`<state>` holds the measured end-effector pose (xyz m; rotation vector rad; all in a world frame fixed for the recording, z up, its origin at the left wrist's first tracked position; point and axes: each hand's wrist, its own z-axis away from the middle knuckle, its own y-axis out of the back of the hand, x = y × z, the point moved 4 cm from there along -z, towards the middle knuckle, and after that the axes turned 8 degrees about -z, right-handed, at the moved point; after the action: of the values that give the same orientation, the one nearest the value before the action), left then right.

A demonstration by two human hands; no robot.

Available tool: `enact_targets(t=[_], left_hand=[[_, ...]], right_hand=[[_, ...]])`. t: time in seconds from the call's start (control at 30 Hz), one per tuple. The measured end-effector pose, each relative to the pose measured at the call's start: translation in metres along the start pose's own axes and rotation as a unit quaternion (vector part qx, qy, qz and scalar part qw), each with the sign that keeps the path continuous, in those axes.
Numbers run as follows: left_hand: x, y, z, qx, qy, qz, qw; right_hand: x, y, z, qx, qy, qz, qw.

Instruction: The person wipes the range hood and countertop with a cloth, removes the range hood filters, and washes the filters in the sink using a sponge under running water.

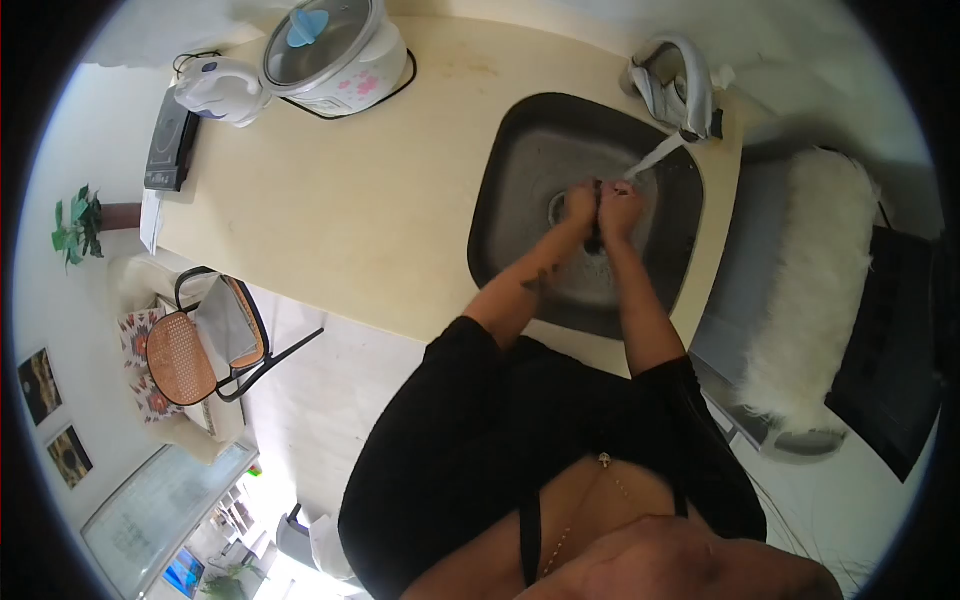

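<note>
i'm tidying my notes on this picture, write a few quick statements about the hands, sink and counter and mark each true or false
1. The left hand and right hand are both over the sink. True.
2. The hands are far apart. False: they are close together.
3. Water runs from the faucet. True.
4. The pot stands on the counter. True.
5. The pot is uncovered. False: a clear lid sits on it.
6. The counter is black. False: it is cream.
</note>
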<state>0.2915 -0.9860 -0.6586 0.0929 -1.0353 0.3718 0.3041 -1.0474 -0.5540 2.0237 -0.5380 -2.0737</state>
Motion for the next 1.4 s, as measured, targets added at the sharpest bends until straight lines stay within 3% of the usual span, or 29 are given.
enact_targets(t=[0.07,0.1,0.13,0.17,0.2,0.27,0.37,0.43,0.53,0.6,0.63,0.67,0.7,0.8,0.9,0.97,1.07,1.2,1.3,1.37,1.4], left_hand=[[0.071,0.014,0.043,-0.035,0.095,0.006,0.995],[0.087,0.02,0.053,-0.038,0.094,0.004,0.995],[0.092,0.017,0.063,-0.091,0.071,-0.006,0.993],[0.1,0.016,0.068,-0.146,0.042,-0.017,0.988],[0.103,0.02,0.069,-0.156,0.039,-0.021,0.987],[0.112,0.029,0.067,-0.149,-0.082,-0.242,0.955],[0.12,0.041,0.071,-0.143,-0.098,-0.287,0.942],[0.127,0.044,0.068,-0.136,-0.11,-0.262,0.949],[0.146,0.048,0.062,-0.12,-0.139,-0.24,0.953],[0.159,0.046,0.06,-0.113,-0.158,-0.244,0.95],[0.167,0.043,0.062,-0.106,-0.215,-0.242,0.94],[0.175,0.041,0.064,-0.098,-0.271,-0.238,0.928],[0.182,0.04,0.067,-0.097,-0.272,-0.238,0.927],[0.19,0.036,0.069,-0.102,-0.26,-0.284,0.917],[0.178,0.028,0.06,-0.17,-0.23,-0.168,0.944],[0.168,0.029,0.059,-0.163,-0.016,0.006,0.986],[0.165,0.022,0.055,-0.231,-0.016,0.108,0.967],[0.152,0.018,0.046,-0.19,-0.057,0.106,0.974],[0.138,0.018,0.05,-0.193,0.005,0.048,0.98],[0.118,0.015,0.053,-0.19,0.016,0.223,0.956],[0.1,0.013,0.045,-0.192,0.016,0.224,0.955]], right_hand=[[0.023,0.005,-0.009,-0.016,-0.021,0.014,1.0],[0.035,0.009,-0.014,-0.034,-0.049,0.025,0.998],[0.04,0.015,-0.017,-0.063,0.008,0.019,0.998],[0.047,0.022,-0.029,-0.054,0.007,0.019,0.998],[0.053,0.026,-0.042,-0.059,0.042,0.026,0.997],[0.035,0.042,-0.058,-0.027,0.079,-0.013,0.996],[-0.028,0.078,-0.093,0.041,0.014,-0.16,0.986],[-0.08,0.094,-0.108,0.078,0.075,-0.246,0.963],[-0.115,0.1,-0.143,0.058,0.153,-0.252,0.954],[-0.128,0.097,-0.158,0.044,0.189,-0.127,0.973],[-0.131,0.096,-0.163,0.045,0.191,-0.128,0.972],[-0.136,0.091,-0.166,0.016,0.215,-0.03,0.976],[-0.142,0.086,-0.166,-0.013,0.238,0.069,0.969],[-0.15,0.085,-0.167,-0.005,0.223,0.155,0.962],[-0.15,0.082,-0.179,-0.026,0.28,0.177,0.943],[-0.148,0.079,-0.183,-0.03,0.289,0.185,0.939],[-0.152,0.084,-0.18,-0.016,0.294,0.209,0.933],[-0.177,0.118,-0.169,0.041,0.279,0.18,0.942],[-0.204,0.156,-0.139,0.061,0.247,0.142,0.956],[-0.215,0.178,-0.109,0.105,0.243,0.102,0.959],[-0.213,0.183,-0.097,0.106,0.244,0.104,0.958]])
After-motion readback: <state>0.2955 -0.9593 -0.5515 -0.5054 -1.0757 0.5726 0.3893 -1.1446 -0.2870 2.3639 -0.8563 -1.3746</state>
